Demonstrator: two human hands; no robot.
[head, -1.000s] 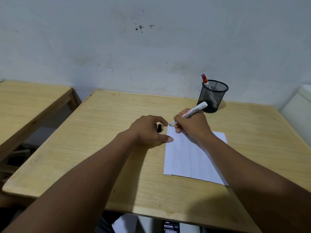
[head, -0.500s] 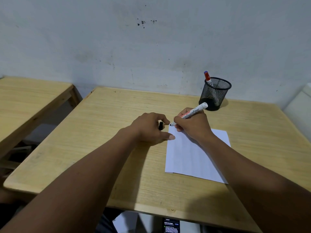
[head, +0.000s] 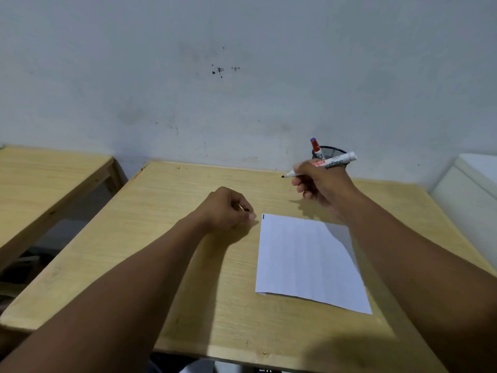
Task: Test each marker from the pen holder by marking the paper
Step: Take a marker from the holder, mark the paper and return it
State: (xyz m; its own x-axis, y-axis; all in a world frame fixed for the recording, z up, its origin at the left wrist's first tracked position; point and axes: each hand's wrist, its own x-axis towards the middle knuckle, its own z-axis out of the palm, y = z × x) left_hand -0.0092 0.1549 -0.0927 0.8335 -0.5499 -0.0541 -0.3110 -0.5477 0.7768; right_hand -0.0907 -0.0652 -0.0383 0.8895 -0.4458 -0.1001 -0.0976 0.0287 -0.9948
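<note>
One marker (head: 322, 166) in right hand (head: 324, 185), uncapped: light, rigid, slick; grip mid-barrel. Left hand (head: 228, 208) fisted, probably around the cap. Paper (head: 306, 259) flimsy.

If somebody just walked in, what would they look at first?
Probably the right hand lifted above the table, its grip on an uncapped white marker. Next, the white paper with one tiny black mark at its far left corner, beside the closed left hand.
</note>
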